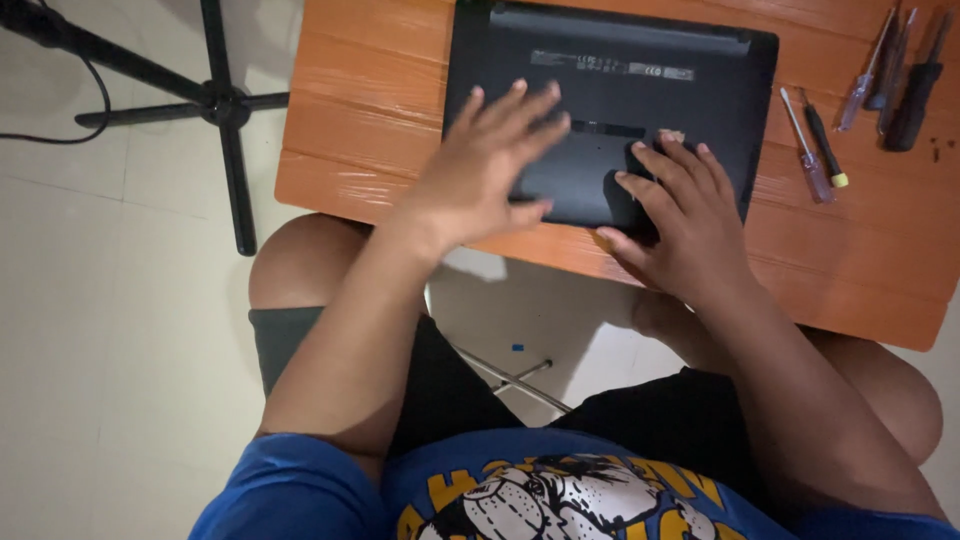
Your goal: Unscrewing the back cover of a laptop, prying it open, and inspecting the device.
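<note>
A: Black laptop laid underside up on orange bench, near edge.
B: Risk: sliding off under a lopsided press.
A: Left hand flat on base, fingers spread, gripping nothing. Right hand pressed on panel, fingers bent, nothing held. Screwdrivers apart.

Laptop lies bottom-up on table, toward its far middle. Left hand spread flat on laptop's near-left part; right hand on its near-right corner, thumb at the near edge. Rt of laptop, on table: two screwdrivers just beside it, three more tools farther rt, near far corner. Tripod stand on floor, left of table. Person's knees under table's near edge, stool legs btwn them.
</note>
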